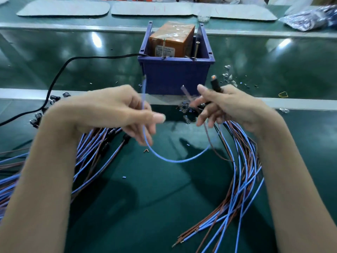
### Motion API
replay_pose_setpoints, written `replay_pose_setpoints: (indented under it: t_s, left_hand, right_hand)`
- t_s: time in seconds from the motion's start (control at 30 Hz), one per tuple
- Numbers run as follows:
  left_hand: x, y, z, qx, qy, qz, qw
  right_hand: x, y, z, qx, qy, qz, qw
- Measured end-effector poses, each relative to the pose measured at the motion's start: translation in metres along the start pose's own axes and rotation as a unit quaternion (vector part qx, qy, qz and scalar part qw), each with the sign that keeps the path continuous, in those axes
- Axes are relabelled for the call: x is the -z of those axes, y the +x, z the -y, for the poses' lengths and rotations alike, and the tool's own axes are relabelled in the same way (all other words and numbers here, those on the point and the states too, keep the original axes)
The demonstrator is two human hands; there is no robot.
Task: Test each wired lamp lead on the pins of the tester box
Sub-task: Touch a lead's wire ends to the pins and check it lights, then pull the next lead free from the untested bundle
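One lead is up for testing. Our left hand (116,110) pinches the blue wire (175,161), its tip raised by the bin's (175,75) near left corner. Our right hand (228,106) grips the lamp (215,83), with the blurred brown wire (185,92) beside it. Neither tip touches the pins (163,48) on the tester (171,41), far centre on the desk (164,198). Next, we judge, each tip must land on its own pin at the same time.

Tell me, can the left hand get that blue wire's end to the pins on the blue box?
Probably yes. The left hand pinches the blue wire with its end pointing up just before the blue box, and nothing lies between it and the pins on the front rim.
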State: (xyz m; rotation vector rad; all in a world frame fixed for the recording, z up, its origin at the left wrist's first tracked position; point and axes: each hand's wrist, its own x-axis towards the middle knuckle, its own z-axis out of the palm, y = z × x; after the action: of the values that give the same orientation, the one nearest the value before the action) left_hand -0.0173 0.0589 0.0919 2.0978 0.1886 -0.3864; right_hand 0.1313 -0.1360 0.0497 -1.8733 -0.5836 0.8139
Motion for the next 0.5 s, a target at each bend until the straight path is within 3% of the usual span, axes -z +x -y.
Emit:
replay_pose_setpoints:
  t_s: [0.1,0.17,0.27,0.37,0.5]
  left_hand:
    - [0.000,-0.004,0.000,0.118,0.071,0.055,0.989]
    - [-0.001,0.000,0.000,0.153,0.174,0.056,0.971]
    - [-0.009,0.010,-0.002,0.070,0.308,0.008,0.949]
    - [-0.030,0.022,-0.007,-0.022,0.335,-0.005,0.942]
    - [-0.054,0.038,-0.008,-0.045,0.400,0.013,0.915]
  right_hand:
    - [0.002,0.008,-0.009,-0.057,-0.167,-0.044,0.983]
    - [0.009,0.012,-0.013,-0.062,-0.262,-0.081,0.960]
    - [0.016,0.010,-0.014,-0.042,-0.270,-0.119,0.955]
    - [0.015,0.008,-0.014,-0.019,-0.225,-0.109,0.968]
    - [0.017,0.007,-0.011,0.011,-0.154,-0.108,0.982]
